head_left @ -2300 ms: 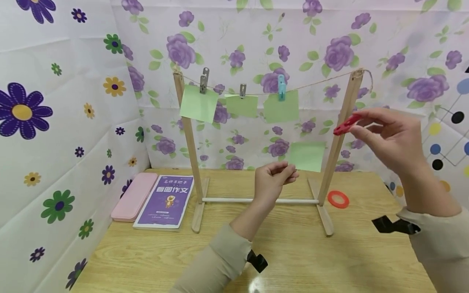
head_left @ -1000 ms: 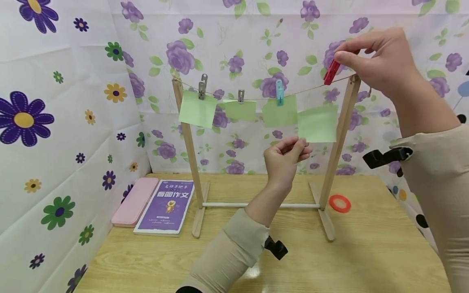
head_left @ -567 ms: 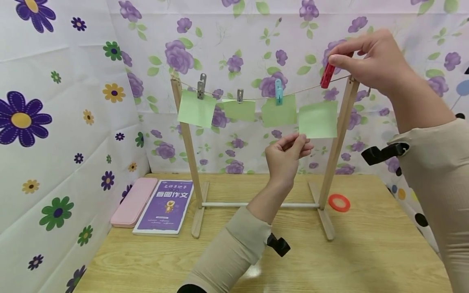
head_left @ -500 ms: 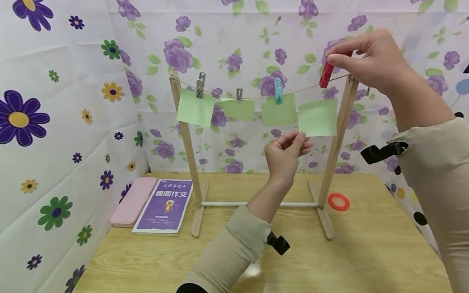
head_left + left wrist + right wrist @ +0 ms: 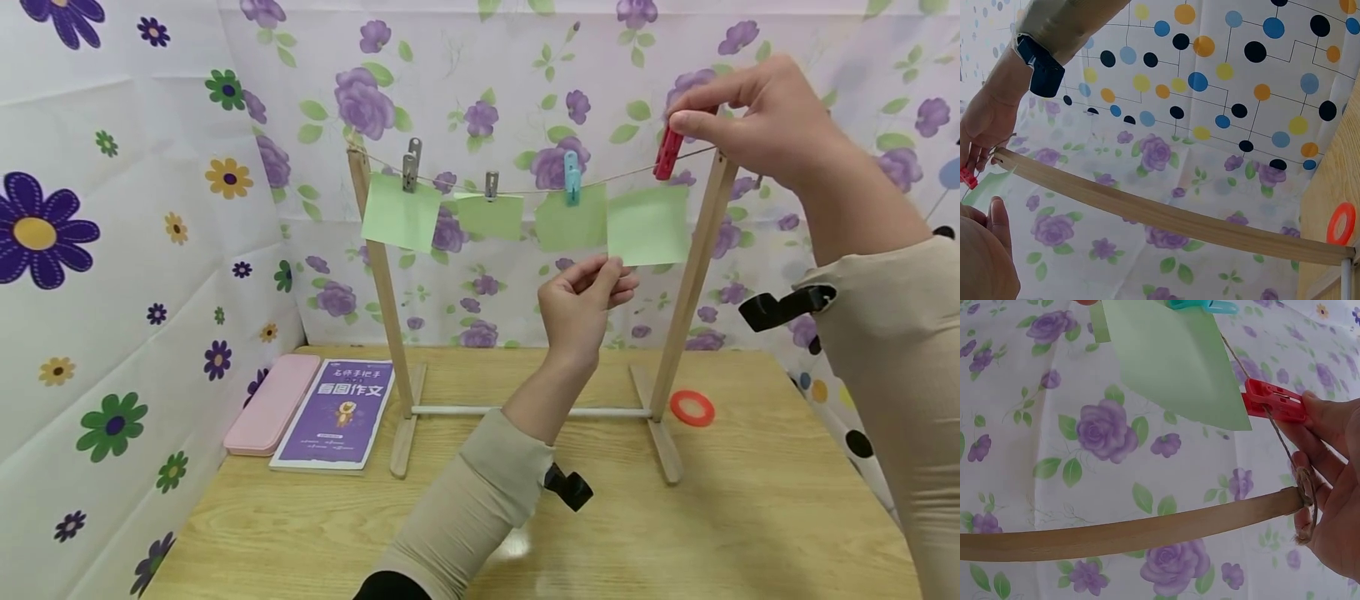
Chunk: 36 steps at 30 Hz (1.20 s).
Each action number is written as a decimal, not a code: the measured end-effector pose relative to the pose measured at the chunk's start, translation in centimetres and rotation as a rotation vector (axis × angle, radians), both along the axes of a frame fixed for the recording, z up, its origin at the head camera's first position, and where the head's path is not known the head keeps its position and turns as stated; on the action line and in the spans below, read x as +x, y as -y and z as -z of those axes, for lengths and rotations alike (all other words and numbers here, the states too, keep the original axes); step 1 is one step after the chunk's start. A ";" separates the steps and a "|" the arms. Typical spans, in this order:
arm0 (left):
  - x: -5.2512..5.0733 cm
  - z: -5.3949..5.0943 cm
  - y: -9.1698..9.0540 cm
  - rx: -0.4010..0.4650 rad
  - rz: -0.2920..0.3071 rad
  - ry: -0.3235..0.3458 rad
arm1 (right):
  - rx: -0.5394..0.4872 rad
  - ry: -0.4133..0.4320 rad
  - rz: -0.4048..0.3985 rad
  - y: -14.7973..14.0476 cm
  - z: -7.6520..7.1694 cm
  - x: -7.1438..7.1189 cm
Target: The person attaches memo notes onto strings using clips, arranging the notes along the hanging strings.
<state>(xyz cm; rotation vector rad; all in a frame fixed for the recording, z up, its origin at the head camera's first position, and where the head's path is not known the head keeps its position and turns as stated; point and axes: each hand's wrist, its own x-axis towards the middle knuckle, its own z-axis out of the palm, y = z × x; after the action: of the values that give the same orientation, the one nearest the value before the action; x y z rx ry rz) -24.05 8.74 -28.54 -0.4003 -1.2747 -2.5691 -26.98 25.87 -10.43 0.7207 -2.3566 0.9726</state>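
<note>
My right hand (image 5: pixel 772 125) pinches a red clothespin (image 5: pixel 666 154) at the string (image 5: pixel 622 176), close to the right post. In the right wrist view the string crosses the red clothespin (image 5: pixel 1275 401); whether it bites the string is unclear. My left hand (image 5: pixel 577 304) pinches a green paper square (image 5: pixel 647 225) by its lower left corner. Its top edge is just under the red clothespin, and in the right wrist view the paper (image 5: pixel 1179 369) comes close to the clip's tip. To the left, a blue clothespin (image 5: pixel 572 177) holds another green paper (image 5: pixel 572 227) on the string.
Grey clips (image 5: pixel 491 185) hold two more green papers (image 5: pixel 401 218) further left. The string spans a wooden stand (image 5: pixel 382 292). On the table (image 5: pixel 600 533) lie a purple book (image 5: pixel 335 417), a pink case (image 5: pixel 276 404) and a red ring (image 5: pixel 675 407).
My right hand has carried the red clothespin up and left to the string. My left hand has lifted the green paper toward it, rising slightly more in the last half second.
</note>
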 end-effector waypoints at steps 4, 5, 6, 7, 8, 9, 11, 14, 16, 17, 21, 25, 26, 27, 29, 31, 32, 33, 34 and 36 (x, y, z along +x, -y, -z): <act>0.0 -0.1 0.1 -0.006 0.002 0.005 | -0.012 0.019 -0.014 -0.1 0.1 0.0; 0.0 -0.1 0.1 -0.008 0.002 0.006 | -0.010 0.017 -0.020 -0.1 0.1 0.0; 0.0 -0.2 0.1 -0.008 0.002 0.007 | -0.008 0.013 -0.027 -0.1 0.1 0.0; 0.0 -0.1 0.1 -0.009 0.002 0.007 | -0.006 0.011 -0.031 -0.2 0.1 0.1; 0.0 -0.1 0.1 -0.008 0.003 0.008 | -0.006 0.011 -0.033 -0.2 0.1 0.1; 0.0 -0.1 0.1 -0.008 0.003 0.007 | -0.003 0.009 -0.032 -0.3 0.1 0.1; 0.0 -0.2 0.0 -0.011 0.001 0.005 | -0.003 0.013 -0.029 -0.3 0.1 0.2; 0.0 -0.3 0.0 -0.014 -0.001 -0.004 | -0.004 0.018 -0.028 -0.4 0.1 0.3; 0.0 -0.4 0.0 -0.015 -0.002 -0.009 | -0.004 0.018 -0.033 -0.5 0.1 0.3; 0.0 -0.4 0.0 -0.015 -0.002 -0.011 | -0.003 0.016 -0.037 -0.5 0.2 0.3; -0.1 -0.6 -0.2 -0.012 -0.003 -0.014 | 0.003 0.006 -0.042 -0.6 0.2 0.2; -0.1 -0.6 -0.2 -0.007 -0.007 -0.015 | 0.014 0.013 -0.042 -0.5 0.3 0.0; -0.2 -0.6 -0.2 -0.006 -0.009 -0.015 | 0.018 0.020 -0.040 -0.5 0.4 0.0; -0.2 -0.6 -0.2 -0.004 -0.010 -0.015 | 0.023 0.028 -0.036 -0.5 0.4 0.0; -0.2 -0.6 -0.2 -0.001 -0.014 -0.014 | 0.039 0.040 -0.022 -0.5 0.4 0.1; -0.2 -0.6 -0.2 0.000 -0.016 -0.013 | 0.055 0.053 -0.011 -0.4 0.4 0.1; -0.2 -0.6 -0.3 -0.001 -0.016 -0.013 | 0.062 0.060 -0.006 -0.4 0.4 0.1; -0.2 -0.6 -0.3 0.000 -0.016 -0.013 | 0.069 0.066 -0.004 -0.4 0.4 0.1; -0.2 -0.6 -0.3 0.002 -0.017 -0.013 | 0.074 0.073 -0.005 -0.4 0.4 0.1; -0.2 -0.6 -0.4 0.006 -0.013 -0.013 | 0.089 0.085 -0.006 -0.4 0.5 0.1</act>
<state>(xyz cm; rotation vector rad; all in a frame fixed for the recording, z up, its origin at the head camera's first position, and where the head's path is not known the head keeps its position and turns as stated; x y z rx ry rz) -24.23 9.09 -27.93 -0.4051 -1.2603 -2.5550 -26.91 26.28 -10.88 0.7346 -2.4866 0.9222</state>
